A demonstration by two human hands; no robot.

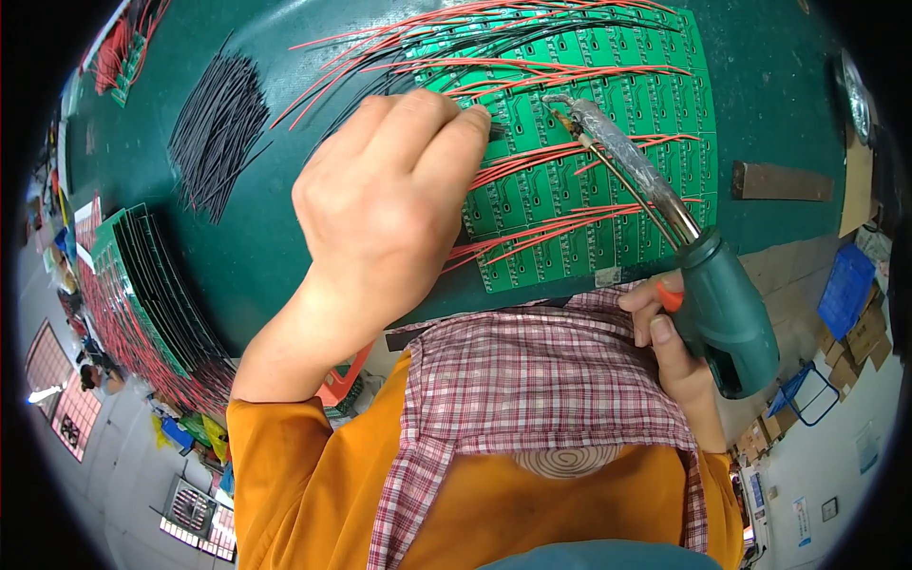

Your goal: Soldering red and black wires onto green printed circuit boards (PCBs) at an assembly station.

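My left hand [380, 190] is closed in a pinch above the left part of a green circuit board panel [541, 190]. Dark tips, apparently of black wires [496, 131], show beside its fingertips; the rest is hidden by the hand. Rows of red wires [541, 160] and black wires lie across the panel, their ends at its small pads. My right hand [670, 332] is wrapped round the handle of a dark green soldering gun [727, 304] with an orange trigger. The soldering gun's tip reaches over the panel, to the right of my left fingertips.
A pile of loose black wires [220, 133] lies on the green table mat [294, 209]. Stacked wired boards [152, 285] stand at the left edge, with more red-wired boards [119, 62] at far left. A flat brown bar [781, 181] rests right of the panel.
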